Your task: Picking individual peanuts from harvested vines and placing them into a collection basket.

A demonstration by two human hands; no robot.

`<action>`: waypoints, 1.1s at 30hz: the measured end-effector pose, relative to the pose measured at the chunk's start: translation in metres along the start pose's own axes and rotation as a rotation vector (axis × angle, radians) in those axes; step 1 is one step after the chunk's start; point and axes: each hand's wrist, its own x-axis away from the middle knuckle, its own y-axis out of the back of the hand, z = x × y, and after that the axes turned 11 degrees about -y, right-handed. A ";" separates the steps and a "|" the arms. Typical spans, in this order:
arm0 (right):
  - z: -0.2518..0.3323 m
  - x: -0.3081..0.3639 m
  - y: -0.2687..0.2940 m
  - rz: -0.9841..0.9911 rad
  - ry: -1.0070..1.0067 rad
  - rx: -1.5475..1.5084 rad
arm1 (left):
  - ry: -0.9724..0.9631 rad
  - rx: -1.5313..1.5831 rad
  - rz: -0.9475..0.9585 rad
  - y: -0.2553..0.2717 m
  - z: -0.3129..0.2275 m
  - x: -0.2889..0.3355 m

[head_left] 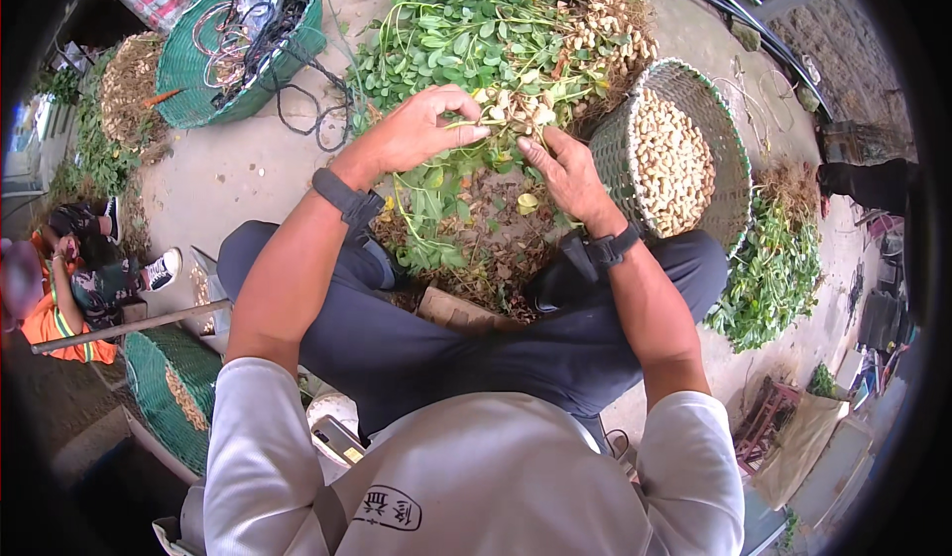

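A peanut plant (521, 110) with a cluster of pale pods hangs between my two hands. My left hand (424, 131) is closed, its thumb and fingers pinching the plant's stems to the left of the pods. On the other side, my right hand (570, 174) has thumb and forefinger together at the pods' lower edge. Beside my right hand stands a woven basket (729, 149) tilted toward me, holding many picked peanuts (674, 164). Behind both hands lies a big heap of leafy peanut plants (451, 35), roots and pods toward the right.
Leaves and soil crumbs (496, 248) litter the ground between my knees. A green basket (307, 55) with cables and a bag stands far left; another green basket (149, 382) is at near left. More plants (769, 288) lie right. A person in orange (69, 323) sits left.
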 end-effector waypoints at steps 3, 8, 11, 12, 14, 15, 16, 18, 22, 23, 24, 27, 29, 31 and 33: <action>0.018 0.003 -0.005 0.146 -0.164 -0.548 | 0.036 0.079 0.074 -0.001 0.000 -0.002; 0.026 0.005 0.005 0.131 -0.164 -0.585 | 0.007 0.181 0.078 -0.017 0.015 -0.007; 0.031 0.006 0.017 0.180 -0.346 -0.608 | -0.068 0.044 0.056 -0.025 0.021 -0.013; 0.034 0.006 0.021 0.191 -0.304 -0.634 | -0.083 -0.036 0.077 -0.027 0.021 -0.015; 0.040 0.006 0.031 0.239 -0.338 -0.659 | -0.048 -0.002 0.139 -0.029 0.017 -0.021; 0.043 0.008 0.034 0.237 -0.304 -0.683 | 0.000 0.175 0.106 -0.032 0.014 -0.024; 0.045 0.008 0.039 0.226 -0.316 -0.686 | 0.084 0.316 0.081 -0.035 0.010 -0.026; 0.049 0.007 0.044 0.228 -0.306 -0.724 | 0.049 0.385 0.049 -0.037 0.002 -0.029; 0.049 0.000 0.044 0.062 -0.189 -0.670 | 0.075 0.466 -0.043 -0.032 -0.013 -0.031; 0.048 -0.002 0.043 0.019 -0.121 -0.655 | 0.059 0.479 -0.077 -0.031 -0.016 -0.032; 0.046 -0.004 0.042 0.021 -0.103 -0.659 | 0.043 0.493 -0.111 -0.031 -0.018 -0.034; 0.041 -0.012 0.035 -0.104 -0.062 -0.634 | 0.036 0.618 -0.196 -0.032 -0.024 -0.033; 0.039 -0.015 0.030 -0.149 -0.062 -0.649 | 0.048 0.758 -0.229 -0.033 -0.025 -0.033; 0.039 -0.017 0.026 -0.270 -0.049 -0.574 | 0.077 0.777 -0.227 -0.032 -0.025 -0.033; 0.042 -0.019 0.022 -0.269 -0.048 -0.569 | 0.097 0.799 -0.215 -0.031 -0.023 -0.034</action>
